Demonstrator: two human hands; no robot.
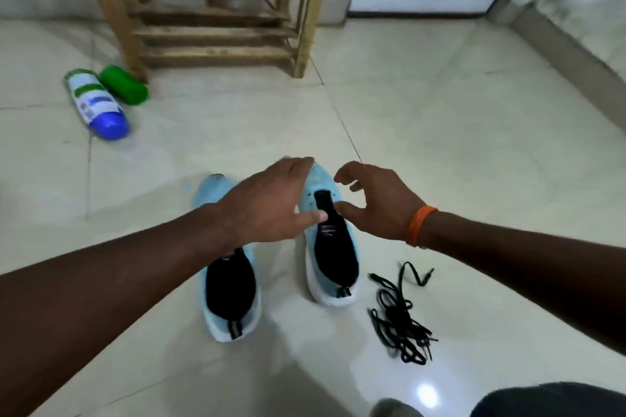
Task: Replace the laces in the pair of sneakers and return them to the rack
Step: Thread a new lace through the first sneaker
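head: left hand (267,203) flat; right hand (382,205) half-curled (empty)

Sneakers (281,261) side by side; laces (401,318) right; rack (210,7) behind.

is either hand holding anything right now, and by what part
Nothing is plainly held. The left hand and right hand are over one sneaker, thumbs near its tongue, fingers not closed on it. The black laces lie untouched on the floor.
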